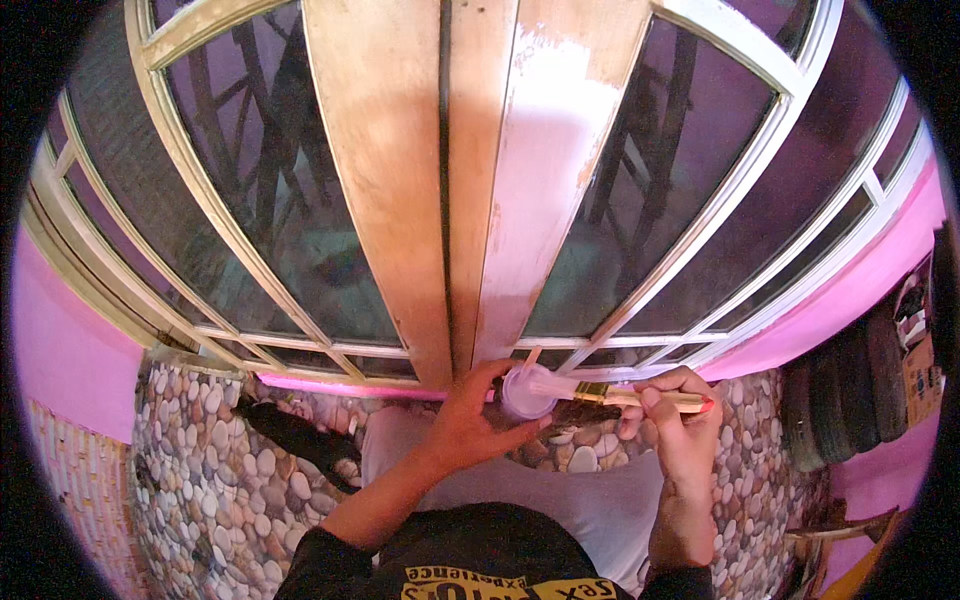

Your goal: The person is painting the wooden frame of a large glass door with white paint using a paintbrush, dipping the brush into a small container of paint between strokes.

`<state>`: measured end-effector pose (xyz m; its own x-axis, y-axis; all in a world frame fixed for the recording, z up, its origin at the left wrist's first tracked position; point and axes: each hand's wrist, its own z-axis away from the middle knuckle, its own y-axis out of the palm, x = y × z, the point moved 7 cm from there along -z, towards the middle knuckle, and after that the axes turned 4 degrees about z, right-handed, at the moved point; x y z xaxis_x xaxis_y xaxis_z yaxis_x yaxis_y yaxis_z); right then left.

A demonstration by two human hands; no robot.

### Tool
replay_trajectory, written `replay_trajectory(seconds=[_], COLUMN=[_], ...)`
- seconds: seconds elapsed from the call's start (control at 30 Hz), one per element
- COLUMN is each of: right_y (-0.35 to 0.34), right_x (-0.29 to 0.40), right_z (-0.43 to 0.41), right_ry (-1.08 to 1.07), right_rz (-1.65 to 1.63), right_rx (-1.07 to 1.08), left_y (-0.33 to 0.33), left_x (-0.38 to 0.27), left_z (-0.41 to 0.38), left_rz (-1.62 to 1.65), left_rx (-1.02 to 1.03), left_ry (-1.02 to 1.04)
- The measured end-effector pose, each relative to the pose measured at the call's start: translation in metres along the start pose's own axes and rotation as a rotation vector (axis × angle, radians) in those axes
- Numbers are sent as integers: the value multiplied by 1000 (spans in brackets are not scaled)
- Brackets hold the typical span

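Note:
My left hand (480, 424) is closed around a small plastic cup (527, 403) that holds pale paint, with a thin stick (532, 358) standing up in it. A paintbrush (637, 397) with a light handle, red at its end, is gripped in my right hand (671, 416); its pale-coated bristles rest at the mouth of the cup. Just beyond my hands rises a glazed wooden double door. Its right stile (540, 150) carries fresh-looking white paint over part of its height, while the left stile (382, 150) is tan wood colour.
Glass panes (697, 150) flank both stiles. Pink walls (82, 337) stand at both sides. The floor (210, 465) has a pebble pattern, and a black-and-white cat (300, 435) is on it to my left. Stacked tyres (832, 397) and a cardboard box (919, 379) sit at the right.

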<state>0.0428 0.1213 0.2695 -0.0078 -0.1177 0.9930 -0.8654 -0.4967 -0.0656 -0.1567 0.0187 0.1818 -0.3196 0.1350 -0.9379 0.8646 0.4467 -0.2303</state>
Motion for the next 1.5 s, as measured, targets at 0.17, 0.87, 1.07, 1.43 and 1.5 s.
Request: replay_trajectory(seconds=[0.17,0.87,1.07,1.43,1.5], right_y=[-15,11,27,18,28], right_x=[-12,156,172,171,172], right_z=[-2,-34,-37,-34,-32], right_ry=[58,-1260,-1378,-1378,-1405], right_rz=[-111,212,370,449,493], right_rx=[-86,-474,-480,-613,-581], left_y=[7,-4,-9,-8,-7], left_x=[0,-9,-9,-6,-5], left_z=[-5,19,21,21,21], left_rz=[58,-27,-53,-10,-2], left_rx=[52,-54,-77,-82,-71], left_ry=[67,93,46,58,47])
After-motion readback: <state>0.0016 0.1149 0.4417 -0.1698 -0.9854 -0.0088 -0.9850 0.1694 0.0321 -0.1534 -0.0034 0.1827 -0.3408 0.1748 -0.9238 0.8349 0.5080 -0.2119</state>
